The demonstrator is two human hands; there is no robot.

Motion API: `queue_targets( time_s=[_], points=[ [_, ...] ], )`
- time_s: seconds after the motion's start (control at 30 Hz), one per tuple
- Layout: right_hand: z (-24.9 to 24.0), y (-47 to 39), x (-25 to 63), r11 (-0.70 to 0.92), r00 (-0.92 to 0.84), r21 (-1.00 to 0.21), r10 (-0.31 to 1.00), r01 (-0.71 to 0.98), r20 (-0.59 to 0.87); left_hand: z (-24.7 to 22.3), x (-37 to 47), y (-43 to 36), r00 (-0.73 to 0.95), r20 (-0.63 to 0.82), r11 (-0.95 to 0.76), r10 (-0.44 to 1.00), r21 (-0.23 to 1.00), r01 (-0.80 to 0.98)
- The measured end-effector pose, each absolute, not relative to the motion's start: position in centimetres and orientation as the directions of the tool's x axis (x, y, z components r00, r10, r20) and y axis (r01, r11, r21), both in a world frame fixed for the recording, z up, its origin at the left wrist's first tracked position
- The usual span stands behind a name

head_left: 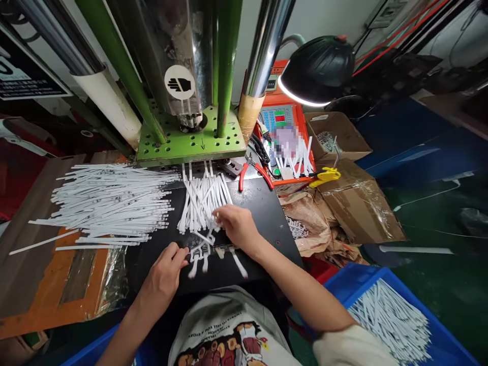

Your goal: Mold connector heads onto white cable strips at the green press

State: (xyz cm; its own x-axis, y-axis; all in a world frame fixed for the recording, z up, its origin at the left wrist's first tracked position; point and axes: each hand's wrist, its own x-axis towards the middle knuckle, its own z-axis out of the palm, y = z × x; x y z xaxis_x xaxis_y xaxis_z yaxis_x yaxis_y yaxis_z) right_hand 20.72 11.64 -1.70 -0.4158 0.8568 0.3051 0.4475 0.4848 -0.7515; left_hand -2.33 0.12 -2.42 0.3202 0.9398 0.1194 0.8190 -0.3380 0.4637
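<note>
In the head view my left hand (162,272) is at the near part of the black work surface. Its thumb and forefinger are pinched together beside a small white fitting (194,251), and whatever lies between them is hidden. My right hand (238,229) reaches over the near end of a bundle of white flat strips (206,195), fingers curled. The fingertips touch or hover just over the strips; what they grip is too blurred to tell. Between the hands lie small bent white pieces (209,236). Several short white ends (238,264) hang toward me.
A green press plate (190,142) with posts stands behind the strips. At left lies a large pile of white strips (114,203). Red-handled pliers (249,170), an orange control box (292,185) and a lamp (320,68) are at right. A blue bin (343,284) holds more strips.
</note>
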Motion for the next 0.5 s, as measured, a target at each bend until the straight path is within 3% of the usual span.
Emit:
queue_targets(
  time_s=[0.13,0.2,0.27,0.33,0.4,0.43,0.5],
  points=[
    [-1.8,12.9,24.1,0.275,0.032,-0.843,0.945,0.462,0.325,-2.5,-2.1,0.0,0.319,0.161,-0.357,0.934,0.42,0.835],
    [-2.3,12.1,28.8,0.095,0.279,-0.86,0.923,0.502,0.265,-3.0,-2.1,-0.2,0.313,0.184,-0.362,0.932,0.401,0.841],
    [-3.0,10.8,34.3,-0.136,0.477,-0.8,0.855,0.585,0.203,-3.6,-2.3,-0.5,0.307,0.198,-0.362,0.931,0.39,0.846],
    [-3.4,9.2,38.8,-0.352,0.532,-0.571,0.827,0.742,0.182,-3.8,-2.4,-0.8,0.297,0.199,-0.354,0.934,0.4,0.845],
    [-3.5,7.8,41.2,-0.428,0.491,-0.287,0.846,0.857,0.205,-3.5,-2.4,-1.0,0.286,0.218,-0.354,0.933,0.42,0.836],
    [-3.4,7.2,41.4,-0.394,0.435,-0.205,0.871,0.896,0.227,-3.1,-2.4,-1.1,0.281,0.248,-0.365,0.927,0.429,0.826],
    [-2.9,6.3,39.6,-0.174,0.235,-0.242,0.939,0.955,0.252,-2.0,-1.9,-1.0,0.283,0.348,-0.425,0.894,0.456,0.782]
  ],
)
